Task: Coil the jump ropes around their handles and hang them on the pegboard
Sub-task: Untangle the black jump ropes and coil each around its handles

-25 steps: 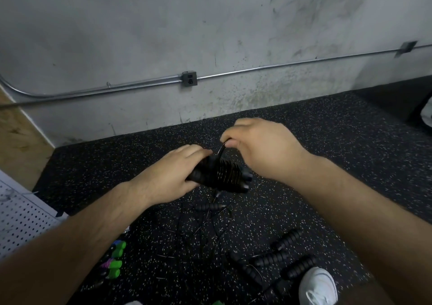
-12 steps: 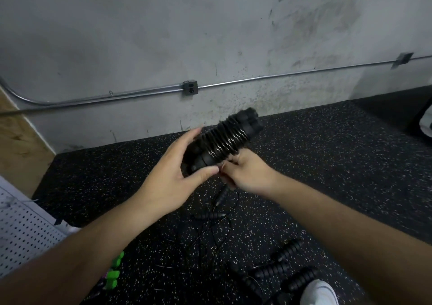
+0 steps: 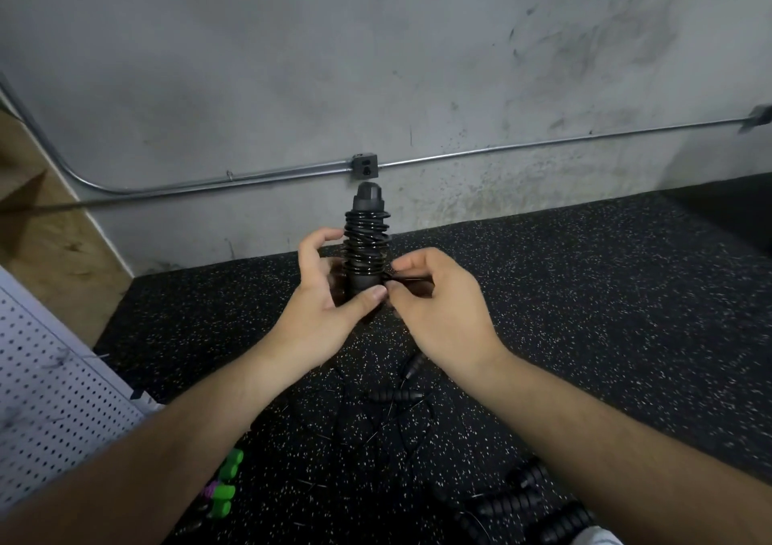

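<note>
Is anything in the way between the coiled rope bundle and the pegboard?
Nothing visible does. The left hand holds the coiled bundle upright, the right hand pinches its loose cord, and open floor lies between it and the pegboard at lower left.

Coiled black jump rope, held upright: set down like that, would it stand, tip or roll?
Probably tips: the bundle is tall, narrow, held at its base by the left hand. Once down, its round shape would likely roll. The coils may loosen, since the right hand pinches the cord end.
</note>
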Demonstrator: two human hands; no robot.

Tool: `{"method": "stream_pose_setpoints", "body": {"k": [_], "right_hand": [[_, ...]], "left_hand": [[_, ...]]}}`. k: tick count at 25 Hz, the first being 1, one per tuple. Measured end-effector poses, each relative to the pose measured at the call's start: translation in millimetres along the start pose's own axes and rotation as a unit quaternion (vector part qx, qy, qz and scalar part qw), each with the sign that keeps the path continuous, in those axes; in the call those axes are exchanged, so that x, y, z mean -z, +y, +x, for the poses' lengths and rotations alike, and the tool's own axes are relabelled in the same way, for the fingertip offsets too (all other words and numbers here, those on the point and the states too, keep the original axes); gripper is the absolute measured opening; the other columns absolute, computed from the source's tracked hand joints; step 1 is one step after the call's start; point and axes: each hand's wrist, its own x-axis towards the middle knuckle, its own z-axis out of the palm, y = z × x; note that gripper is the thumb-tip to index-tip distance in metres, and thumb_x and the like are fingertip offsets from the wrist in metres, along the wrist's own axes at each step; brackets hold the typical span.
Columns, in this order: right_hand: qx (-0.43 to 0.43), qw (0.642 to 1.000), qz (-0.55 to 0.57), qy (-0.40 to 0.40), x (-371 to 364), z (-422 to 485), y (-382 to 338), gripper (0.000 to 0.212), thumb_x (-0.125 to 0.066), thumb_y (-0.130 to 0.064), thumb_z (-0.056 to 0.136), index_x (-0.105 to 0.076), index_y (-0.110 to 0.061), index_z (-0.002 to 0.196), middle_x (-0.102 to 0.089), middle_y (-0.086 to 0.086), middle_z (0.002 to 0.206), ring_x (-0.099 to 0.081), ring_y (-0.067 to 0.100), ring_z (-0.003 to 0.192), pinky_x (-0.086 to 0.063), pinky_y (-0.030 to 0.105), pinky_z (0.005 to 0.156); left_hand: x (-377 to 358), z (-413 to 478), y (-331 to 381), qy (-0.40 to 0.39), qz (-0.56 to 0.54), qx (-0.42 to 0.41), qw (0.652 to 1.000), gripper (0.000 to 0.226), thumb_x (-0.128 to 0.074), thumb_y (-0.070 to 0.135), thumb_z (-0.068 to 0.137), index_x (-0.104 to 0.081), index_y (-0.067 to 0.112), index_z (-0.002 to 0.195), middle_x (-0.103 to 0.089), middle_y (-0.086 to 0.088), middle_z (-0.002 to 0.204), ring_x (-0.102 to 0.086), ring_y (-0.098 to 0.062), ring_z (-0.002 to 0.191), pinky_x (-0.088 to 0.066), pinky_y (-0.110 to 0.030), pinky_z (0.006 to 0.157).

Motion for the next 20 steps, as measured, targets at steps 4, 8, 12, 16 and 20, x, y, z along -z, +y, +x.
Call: {"method": "stream_pose_setpoints", "body": {"k": [4, 8, 12, 16, 20], "right_hand": [[0.017, 0.998, 0.058, -0.018, 4.8, -7.7, -10.4, 0.032, -0.076, -0.014, 0.087, -0.060, -0.024, 0.112, -0.070, -0.010, 0.103, -0.067, -0.001, 0.097, -0.054, 0.016, 0.086], [0.036, 0.992, 0.112, -0.048, 5.6, -6.4, -7.9, 0.038, -0.075, -0.007, 0.087, -0.060, -0.020, 0.119, -0.070, -0.001, 0.105, -0.069, 0.009, 0.100, -0.056, 0.026, 0.091], [0.115, 0.992, 0.030, -0.041, 8.1, -3.3, -6.7, 0.025, -0.066, -0.011, 0.095, -0.064, -0.014, 0.120, -0.064, -0.002, 0.109, -0.065, 0.008, 0.103, -0.055, 0.027, 0.092], [0.169, 0.983, -0.057, -0.034, 10.3, -2.6, -6.5, 0.039, -0.062, -0.019, 0.098, -0.057, -0.017, 0.137, -0.057, -0.006, 0.109, -0.060, 0.006, 0.103, -0.049, 0.016, 0.093], [0.249, 0.963, -0.105, -0.004, 8.3, 4.0, -2.0, 0.043, -0.058, -0.015, 0.101, -0.054, -0.008, 0.143, -0.056, -0.001, 0.111, -0.058, 0.008, 0.102, -0.049, 0.021, 0.093]], "left_hand": [[5.5, 1.8, 11.5, 0.013, -0.064, -0.001, 0.998, 0.069, -0.071, 0.009, 0.091, -0.033, 0.049, 0.133, -0.070, -0.009, 0.113, -0.070, -0.014, 0.105, -0.054, -0.029, 0.095], [5.7, 0.4, 18.2, 0.013, -0.130, 0.020, 0.991, 0.066, -0.068, 0.006, 0.093, -0.035, 0.043, 0.136, -0.074, -0.010, 0.107, -0.073, -0.015, 0.097, -0.056, -0.028, 0.089], [6.1, -0.4, 20.4, -0.003, -0.154, 0.033, 0.988, 0.064, -0.069, 0.015, 0.090, -0.037, 0.046, 0.137, -0.076, -0.001, 0.099, -0.070, -0.010, 0.088, -0.054, -0.032, 0.089], [4.4, -1.0, 20.6, -0.029, -0.158, 0.041, 0.986, 0.064, -0.069, 0.014, 0.091, -0.037, 0.045, 0.138, -0.076, -0.001, 0.097, -0.069, -0.009, 0.087, -0.053, -0.035, 0.092], [1.9, -1.8, 22.1, -0.043, -0.196, 0.062, 0.978, 0.068, -0.072, 0.019, 0.084, -0.040, 0.043, 0.139, -0.075, -0.003, 0.095, -0.067, -0.010, 0.083, -0.052, -0.031, 0.083]]}}
